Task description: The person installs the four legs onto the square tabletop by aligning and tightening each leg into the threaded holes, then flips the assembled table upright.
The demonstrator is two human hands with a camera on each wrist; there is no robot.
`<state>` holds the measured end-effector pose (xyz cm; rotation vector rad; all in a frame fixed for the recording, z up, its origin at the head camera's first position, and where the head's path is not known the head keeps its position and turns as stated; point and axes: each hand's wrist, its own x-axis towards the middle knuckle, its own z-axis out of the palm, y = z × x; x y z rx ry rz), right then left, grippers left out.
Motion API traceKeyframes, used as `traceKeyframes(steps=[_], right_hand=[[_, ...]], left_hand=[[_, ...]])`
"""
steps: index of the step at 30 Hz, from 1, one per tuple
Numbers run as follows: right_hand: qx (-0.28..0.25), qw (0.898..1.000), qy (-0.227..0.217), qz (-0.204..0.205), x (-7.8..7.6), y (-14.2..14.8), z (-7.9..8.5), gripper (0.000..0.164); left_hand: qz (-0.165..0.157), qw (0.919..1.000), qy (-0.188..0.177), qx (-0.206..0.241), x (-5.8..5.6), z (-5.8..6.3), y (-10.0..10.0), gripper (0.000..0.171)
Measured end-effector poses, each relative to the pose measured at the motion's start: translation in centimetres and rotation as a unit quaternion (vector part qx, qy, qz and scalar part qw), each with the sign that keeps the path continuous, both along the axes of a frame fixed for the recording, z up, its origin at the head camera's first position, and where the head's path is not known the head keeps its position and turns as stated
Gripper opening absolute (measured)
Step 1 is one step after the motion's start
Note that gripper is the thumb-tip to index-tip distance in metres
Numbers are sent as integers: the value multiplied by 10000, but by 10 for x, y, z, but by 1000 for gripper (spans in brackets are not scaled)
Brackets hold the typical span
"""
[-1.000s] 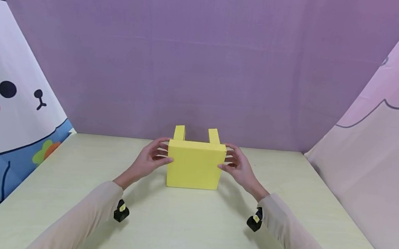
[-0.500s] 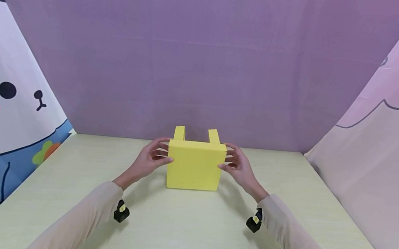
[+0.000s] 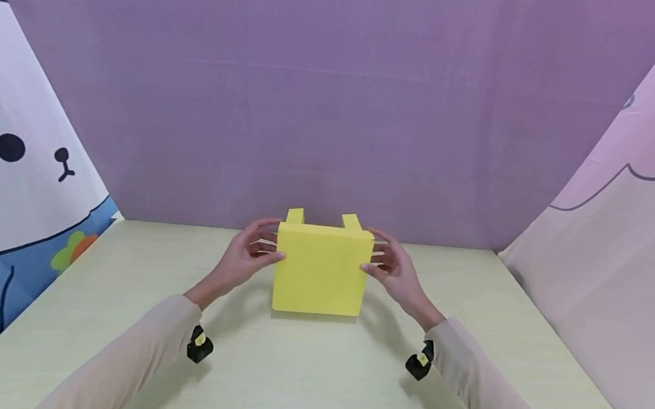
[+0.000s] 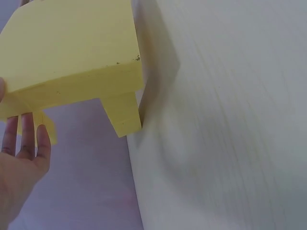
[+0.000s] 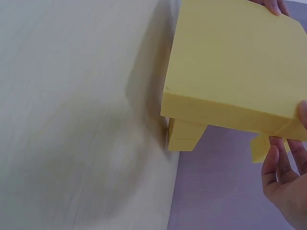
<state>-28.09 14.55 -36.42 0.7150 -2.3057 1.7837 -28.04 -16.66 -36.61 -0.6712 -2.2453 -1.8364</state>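
Observation:
A small yellow stool (image 3: 322, 268) is on its side in the middle of the head view, its square seat facing me and its short legs (image 4: 121, 115) pointing to the back. A thin shadow runs under its lower edge. My left hand (image 3: 245, 252) grips the stool's left side, thumb on the seat face and fingers spread behind the edge. On the other side my right hand (image 3: 396, 271) holds it the same way. In the right wrist view two legs show under the seat (image 5: 235, 52); the thumb there is partly cut off.
The stool is over a pale wooden table (image 3: 308, 383). Behind stands a purple cloth backdrop (image 3: 335, 102). Cartoon-printed cloths hang left (image 3: 14, 218) and right (image 3: 617, 266). Black wrist cameras hang under both sleeves.
The stool's upper edge has risen and its seat has turned more towards me, so less of the legs shows above it. Both hands have moved up slightly with it.

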Motion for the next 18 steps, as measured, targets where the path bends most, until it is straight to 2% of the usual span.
traceKeyframes(steps=[9, 18], right_hand=[[130, 9998, 123, -64, 1, 1, 7, 64], [252, 9994, 40, -212, 2, 1, 16, 63]], left_hand=[[19, 9998, -79, 162, 3, 7, 2, 59], [117, 9999, -31, 14, 5, 15, 4, 58]])
